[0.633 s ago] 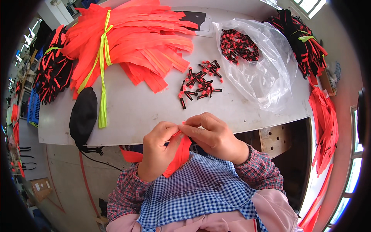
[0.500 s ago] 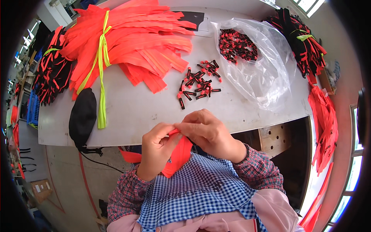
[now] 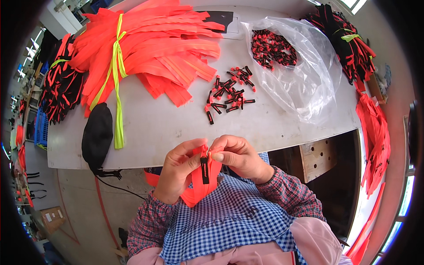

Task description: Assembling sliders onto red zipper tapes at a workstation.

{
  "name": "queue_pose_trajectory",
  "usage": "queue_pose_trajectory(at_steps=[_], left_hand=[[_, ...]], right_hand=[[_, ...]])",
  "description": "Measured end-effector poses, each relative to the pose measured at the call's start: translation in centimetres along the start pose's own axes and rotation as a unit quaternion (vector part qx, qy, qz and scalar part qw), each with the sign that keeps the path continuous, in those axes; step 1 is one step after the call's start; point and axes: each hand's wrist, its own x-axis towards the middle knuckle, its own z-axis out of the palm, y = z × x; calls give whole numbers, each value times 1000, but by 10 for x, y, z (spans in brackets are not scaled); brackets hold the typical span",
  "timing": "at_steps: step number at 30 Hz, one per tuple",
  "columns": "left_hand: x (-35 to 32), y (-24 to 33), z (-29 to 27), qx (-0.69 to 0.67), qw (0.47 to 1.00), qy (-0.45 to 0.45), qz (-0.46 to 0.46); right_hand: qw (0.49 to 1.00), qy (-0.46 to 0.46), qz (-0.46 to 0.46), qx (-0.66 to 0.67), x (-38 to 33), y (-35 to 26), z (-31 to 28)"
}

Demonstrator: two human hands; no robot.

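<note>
A red-orange zipper strip [image 3: 198, 191] is held in front of my apron, just off the table's front edge. My left hand [image 3: 178, 168] pinches its upper end between thumb and fingers. Against it my right hand [image 3: 238, 158] grips the same end from the other side, fingertips close to the left ones. A zipper slider with a black pull [image 3: 205, 170] hangs at that end, the pull pointing down over the strip. Beyond my hands, several loose zipper sliders with black pulls [image 3: 229, 93] lie in a small pile on the table [image 3: 172, 128].
A big bundle of red zipper strips [image 3: 154, 53] tied with a yellow-green band lies at the back left. A clear plastic bag [image 3: 309, 88] holds many more sliders. A black pouch [image 3: 97, 134] sits at the left edge. Black-and-red bundles [image 3: 62, 88] flank the table.
My hands have turned the strip end upward, and the slider's black pull has come into view. The right hand has shifted slightly down, its thumb now showing.
</note>
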Motion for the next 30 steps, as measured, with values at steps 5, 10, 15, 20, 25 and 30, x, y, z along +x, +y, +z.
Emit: queue_pose_trajectory(at_steps=[5, 10, 15, 20, 25, 30], left_hand=[[-1, 0, -1, 30, 999, -17, -13], [-2, -2, 0, 49, 999, -15, -19], [-1, -2, -2, 88, 995, -23, -31], [1, 18, 4, 215, 973, -68, -56], [0, 13, -1, 136, 986, -66, -69], [-1, 12, -12, 127, 985, -91, -76]], right_hand=[[995, 1, 45, 86, 3, 5, 3], [993, 9, 53, 102, 0, 4, 3], [992, 42, 75, 96, -5, 4, 5], [993, 58, 24, 98, -12, 18, 9], [993, 48, 75, 73, -11, 9, 10], [995, 15, 67, 66, -9, 11, 7]])
